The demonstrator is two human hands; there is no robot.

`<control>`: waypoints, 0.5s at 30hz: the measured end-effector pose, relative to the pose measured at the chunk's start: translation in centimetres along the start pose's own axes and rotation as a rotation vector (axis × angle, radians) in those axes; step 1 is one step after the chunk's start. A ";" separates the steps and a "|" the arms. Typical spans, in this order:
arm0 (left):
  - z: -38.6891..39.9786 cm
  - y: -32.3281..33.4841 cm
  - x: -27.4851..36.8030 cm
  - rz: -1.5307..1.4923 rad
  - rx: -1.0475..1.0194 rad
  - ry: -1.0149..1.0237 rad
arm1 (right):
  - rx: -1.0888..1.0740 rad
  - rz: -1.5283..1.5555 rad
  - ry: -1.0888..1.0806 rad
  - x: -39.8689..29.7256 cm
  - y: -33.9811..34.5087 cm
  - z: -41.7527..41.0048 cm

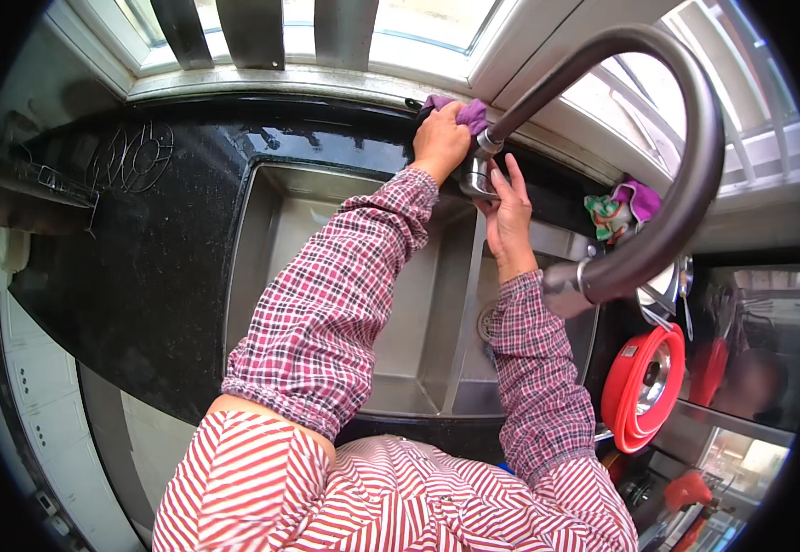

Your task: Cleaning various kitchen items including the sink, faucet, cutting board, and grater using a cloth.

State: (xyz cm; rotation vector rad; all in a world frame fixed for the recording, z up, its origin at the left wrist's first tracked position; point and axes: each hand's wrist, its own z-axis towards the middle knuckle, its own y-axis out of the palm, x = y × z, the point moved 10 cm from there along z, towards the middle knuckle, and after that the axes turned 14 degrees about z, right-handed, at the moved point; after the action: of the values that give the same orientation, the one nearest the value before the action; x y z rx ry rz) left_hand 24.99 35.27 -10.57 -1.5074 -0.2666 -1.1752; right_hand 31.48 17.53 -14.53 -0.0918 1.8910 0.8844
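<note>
My left hand [443, 141] grips a bunched purple cloth [471, 116] on the black counter behind the sink, just left of the faucet's foot. Open and with fingers spread, my right hand [510, 214] reaches up against the metal faucet base [477, 178]; its fingertips are partly hidden behind it. From that base a dark gooseneck spout [707, 138] arches over to the right, its tip hanging above my right forearm. Below my arms lies a double-bowl stainless steel sink [331, 276]. A round drain strainer [487, 323] shows in the right bowl, partly covered by my sleeve.
Red plastic basins [614, 393] with a metal bowl [655, 379] stand right of the sink. More cloths [621, 210] lie in the back right corner. A wire rack [145, 159] rests on the black counter [145, 276] at left. A window frame [400, 83] borders the back.
</note>
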 end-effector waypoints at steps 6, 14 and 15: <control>-6.3 1.7 -4.1 -0.170 -0.142 0.010 | -0.013 0.005 0.007 0.7 -0.2 0.1; -15.7 3.5 -4.4 -0.704 -0.544 -0.239 | -0.002 -0.103 0.058 0.4 -2.0 -1.6; -16.6 2.7 -4.1 -0.721 -0.516 -0.256 | 0.035 -0.140 0.071 0.5 -2.4 -2.6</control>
State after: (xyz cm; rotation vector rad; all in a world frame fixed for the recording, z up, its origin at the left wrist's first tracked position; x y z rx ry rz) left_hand 16.48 22.07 -17.87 -2.1084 -0.7728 -1.6993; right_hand 30.28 14.36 -15.57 -0.2337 1.9403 0.7614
